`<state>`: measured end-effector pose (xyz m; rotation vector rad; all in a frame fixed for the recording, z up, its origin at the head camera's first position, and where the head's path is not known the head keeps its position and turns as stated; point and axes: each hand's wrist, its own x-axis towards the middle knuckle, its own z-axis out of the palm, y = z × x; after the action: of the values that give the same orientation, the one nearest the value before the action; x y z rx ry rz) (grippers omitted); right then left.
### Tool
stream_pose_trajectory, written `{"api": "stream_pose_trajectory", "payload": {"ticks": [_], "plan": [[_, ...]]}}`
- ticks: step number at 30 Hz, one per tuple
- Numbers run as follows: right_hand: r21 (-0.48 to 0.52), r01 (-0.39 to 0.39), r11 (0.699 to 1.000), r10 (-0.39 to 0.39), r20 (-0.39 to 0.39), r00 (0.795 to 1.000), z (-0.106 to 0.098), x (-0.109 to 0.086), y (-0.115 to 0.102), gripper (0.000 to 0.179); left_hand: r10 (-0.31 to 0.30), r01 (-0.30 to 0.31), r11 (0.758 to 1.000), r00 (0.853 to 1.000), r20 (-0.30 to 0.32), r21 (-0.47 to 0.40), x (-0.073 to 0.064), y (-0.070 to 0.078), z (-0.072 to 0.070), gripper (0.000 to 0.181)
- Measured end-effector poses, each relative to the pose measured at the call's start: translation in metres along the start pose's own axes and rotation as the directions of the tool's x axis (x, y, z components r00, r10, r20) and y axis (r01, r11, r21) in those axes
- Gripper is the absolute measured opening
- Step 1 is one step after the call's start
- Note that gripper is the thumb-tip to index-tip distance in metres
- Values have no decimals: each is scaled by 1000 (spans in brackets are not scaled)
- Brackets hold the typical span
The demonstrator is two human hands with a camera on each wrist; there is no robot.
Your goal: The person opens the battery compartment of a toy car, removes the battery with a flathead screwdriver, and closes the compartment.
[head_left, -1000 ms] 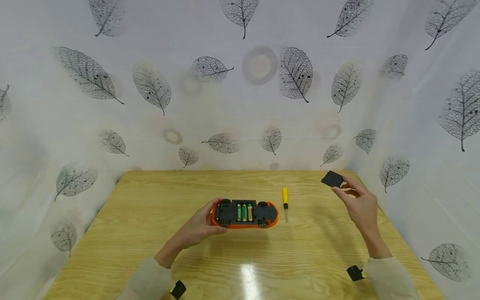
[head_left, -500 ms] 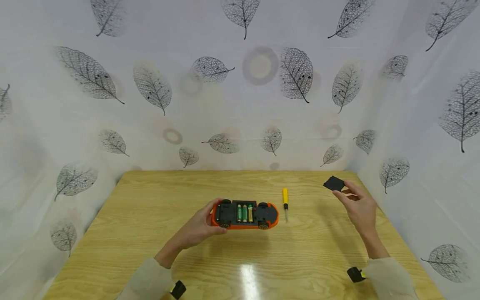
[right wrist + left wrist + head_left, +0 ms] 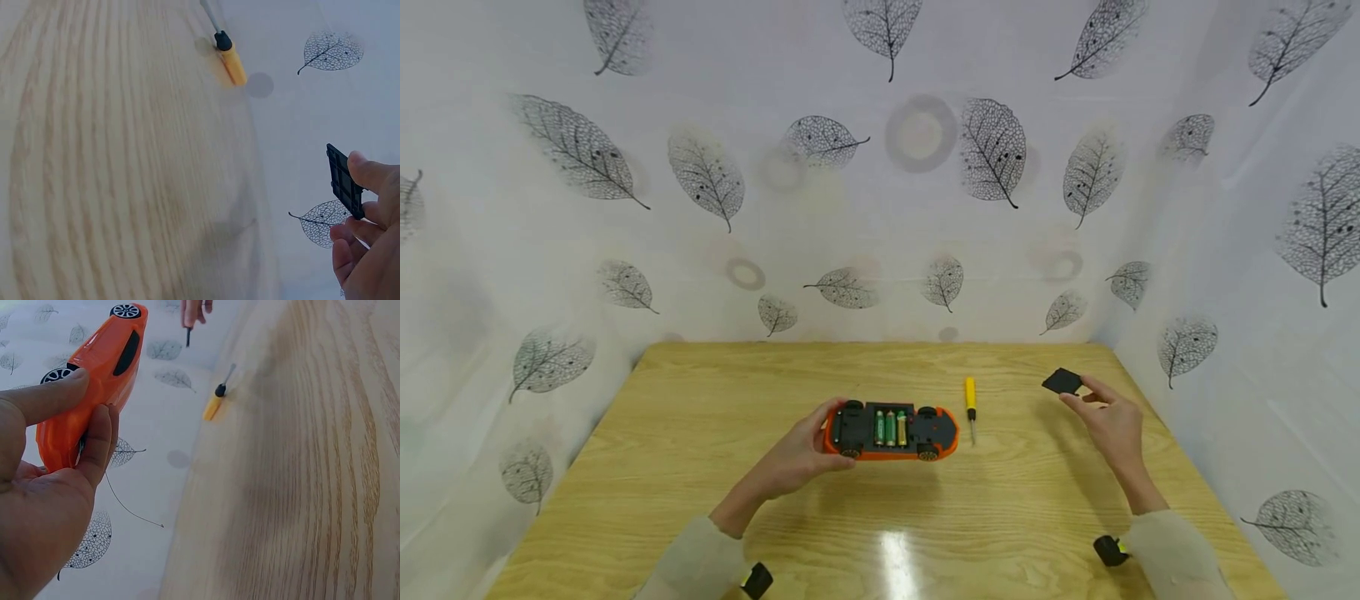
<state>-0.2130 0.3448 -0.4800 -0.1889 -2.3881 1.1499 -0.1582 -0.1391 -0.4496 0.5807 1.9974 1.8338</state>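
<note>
An orange toy car [image 3: 940,433] is held above the table with its black underside turned toward the head camera. Its battery compartment is uncovered, and several batteries [image 3: 891,428] lie side by side in it. My left hand [image 3: 793,454] grips the car by its left end, thumb along the near side; the left wrist view shows the orange body [image 3: 103,369] between thumb and fingers. Off to the right, my right hand [image 3: 1115,425] pinches a thin black battery cover [image 3: 1062,382] by one edge, over the table. Ribs show on the cover's face [image 3: 342,180] in the right wrist view.
A screwdriver with a yellow handle [image 3: 971,392] lies on the wooden table [image 3: 715,392] between the car and the right hand, its tip pointing to the near side. A white leaf-print curtain [image 3: 880,217] encloses the table at the back and sides.
My right hand has come slightly lower and nearer with the battery cover, and a little to the left. The left hand and the toy car have stayed almost still.
</note>
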Motion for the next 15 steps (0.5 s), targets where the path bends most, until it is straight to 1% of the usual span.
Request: {"api": "stream_pose_trajectory", "payload": {"ticks": [7,12,15], "plan": [[-93,50,994,-43,80,996,5,5,16,54,5,-5,1000,1000,8,-11,0,0,0,88],[-118,81,990,-69,101,992,8,8,18,54,5,-5,1000,1000,0,6,0,0,0,88],[-147,77,986,-61,112,992,9,9,18,54,-1,1,1000,1000,-1,0,0,0,1,89]]}}
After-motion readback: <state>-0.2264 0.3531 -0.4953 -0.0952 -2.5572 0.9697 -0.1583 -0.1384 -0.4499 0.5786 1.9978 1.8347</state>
